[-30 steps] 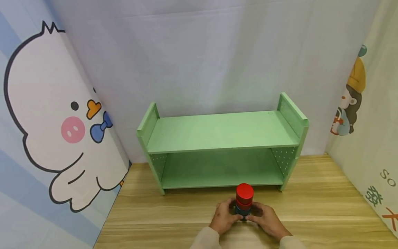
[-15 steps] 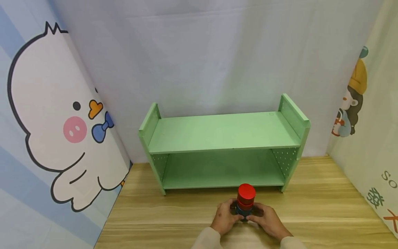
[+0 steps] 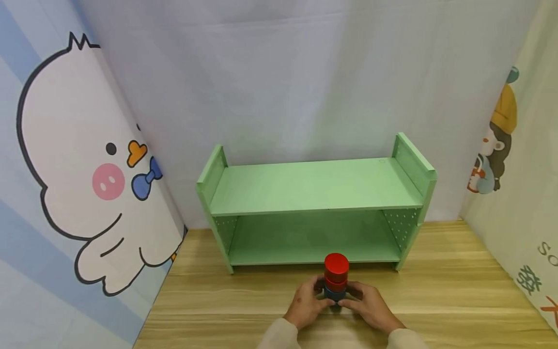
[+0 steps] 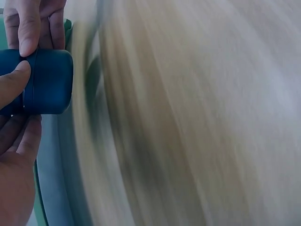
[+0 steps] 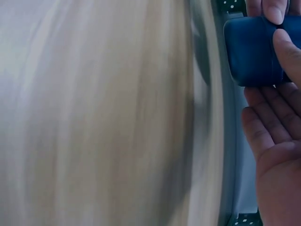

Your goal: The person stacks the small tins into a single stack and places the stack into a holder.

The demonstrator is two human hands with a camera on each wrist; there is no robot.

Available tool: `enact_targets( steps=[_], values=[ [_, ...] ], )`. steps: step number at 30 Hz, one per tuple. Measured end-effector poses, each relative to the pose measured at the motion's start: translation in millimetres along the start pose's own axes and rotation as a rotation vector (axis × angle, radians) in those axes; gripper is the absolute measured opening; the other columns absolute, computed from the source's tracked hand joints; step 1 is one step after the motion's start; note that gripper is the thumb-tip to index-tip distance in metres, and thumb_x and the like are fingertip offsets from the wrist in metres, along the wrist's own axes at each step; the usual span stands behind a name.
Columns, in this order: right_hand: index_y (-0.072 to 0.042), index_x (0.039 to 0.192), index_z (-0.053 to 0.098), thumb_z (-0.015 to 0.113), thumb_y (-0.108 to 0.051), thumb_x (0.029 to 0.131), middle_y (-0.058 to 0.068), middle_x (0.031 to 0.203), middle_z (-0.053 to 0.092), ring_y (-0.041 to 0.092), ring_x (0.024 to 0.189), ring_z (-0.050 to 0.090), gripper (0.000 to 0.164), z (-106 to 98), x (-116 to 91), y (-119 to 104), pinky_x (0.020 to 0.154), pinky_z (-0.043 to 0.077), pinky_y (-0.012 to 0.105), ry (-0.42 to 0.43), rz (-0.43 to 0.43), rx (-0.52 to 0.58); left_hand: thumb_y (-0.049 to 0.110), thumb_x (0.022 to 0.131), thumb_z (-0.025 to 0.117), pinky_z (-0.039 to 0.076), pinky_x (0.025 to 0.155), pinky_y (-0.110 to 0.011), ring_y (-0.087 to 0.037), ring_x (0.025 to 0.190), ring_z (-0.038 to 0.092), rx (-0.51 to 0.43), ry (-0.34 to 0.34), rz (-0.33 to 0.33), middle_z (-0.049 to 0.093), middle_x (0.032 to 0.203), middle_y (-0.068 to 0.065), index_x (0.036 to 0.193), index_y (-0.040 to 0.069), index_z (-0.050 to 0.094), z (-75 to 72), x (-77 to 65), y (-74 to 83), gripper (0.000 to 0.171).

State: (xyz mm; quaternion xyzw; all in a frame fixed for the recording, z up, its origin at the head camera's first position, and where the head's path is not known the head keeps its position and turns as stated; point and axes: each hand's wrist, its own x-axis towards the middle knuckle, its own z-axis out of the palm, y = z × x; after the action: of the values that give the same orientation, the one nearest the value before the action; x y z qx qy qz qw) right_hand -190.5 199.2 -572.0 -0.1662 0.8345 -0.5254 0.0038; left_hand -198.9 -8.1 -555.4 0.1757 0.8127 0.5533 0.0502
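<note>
A cylindrical container (image 3: 336,267), red above and dark blue at its base, stands upright between both hands in the head view. My left hand (image 3: 307,303) grips it from the left, thumb in front and fingers around the side. From the right, my right hand (image 3: 370,305) holds it the same way, the two thumb tips close together. In the left wrist view the blue lower part (image 4: 51,84) shows a seam, with thumbs near it. The right wrist view also shows the blue part (image 5: 251,52), its bottom apart from the wooden surface.
Behind the hands stands a green two-tier shelf (image 3: 314,186) with raised side panels. It rests on a wood-grain table (image 3: 209,310). Printed cloths hang at the left (image 3: 65,145) and right (image 3: 514,208), and a plain pale cloth (image 3: 279,87) at the back.
Both hands and the container have shifted slightly left, the container also a little upward in view. The grip looks the same. The whole head view has drifted slightly.
</note>
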Motion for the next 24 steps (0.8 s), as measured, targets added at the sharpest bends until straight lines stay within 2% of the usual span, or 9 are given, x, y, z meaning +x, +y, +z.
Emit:
enact_targets(
  steps=[3,10,15,24],
  values=[
    [0.009,0.122,0.063,0.079,-0.018,0.087,0.025,0.119,0.066,0.044,0.111,0.062,0.047,3.0,3.2,-5.3,0.093,0.056,0.042,-0.010,-0.016,0.003,0.006,0.082,0.083,0.055,0.096,-0.034,-0.023,0.111,0.064,-0.005,-0.007,-0.013,0.067,0.120,-0.007,0.128,0.001,0.060,-7.6,-2.4,2.0,0.051],
    [0.009,0.122,0.063,0.080,-0.020,0.087,0.023,0.118,0.067,0.042,0.110,0.064,0.048,8.4,8.8,-16.1,0.094,0.055,0.046,-0.007,-0.058,-0.027,0.006,0.082,0.082,0.055,0.095,-0.035,-0.026,0.111,0.064,0.019,-0.001,0.007,0.068,0.120,-0.010,0.127,0.001,0.060,-20.7,-5.9,3.5,0.051],
    [0.009,0.120,0.065,0.080,-0.020,0.087,0.023,0.118,0.068,0.041,0.110,0.064,0.046,10.6,12.8,-23.0,0.094,0.055,0.048,-0.010,-0.089,-0.031,0.007,0.083,0.082,0.054,0.097,-0.037,-0.027,0.112,0.064,-0.004,-0.004,0.018,0.067,0.122,-0.010,0.128,0.001,0.060,-30.5,-7.3,7.4,0.050],
    [0.006,0.122,0.065,0.079,-0.023,0.088,0.021,0.120,0.067,0.041,0.113,0.063,0.047,8.5,19.3,-42.3,0.097,0.052,0.054,-0.039,-0.019,-0.036,0.009,0.084,0.082,0.054,0.098,-0.033,-0.024,0.112,0.065,0.000,-0.015,0.059,0.068,0.122,-0.009,0.127,0.003,0.062,-46.4,-7.4,17.0,0.048]
  ],
)
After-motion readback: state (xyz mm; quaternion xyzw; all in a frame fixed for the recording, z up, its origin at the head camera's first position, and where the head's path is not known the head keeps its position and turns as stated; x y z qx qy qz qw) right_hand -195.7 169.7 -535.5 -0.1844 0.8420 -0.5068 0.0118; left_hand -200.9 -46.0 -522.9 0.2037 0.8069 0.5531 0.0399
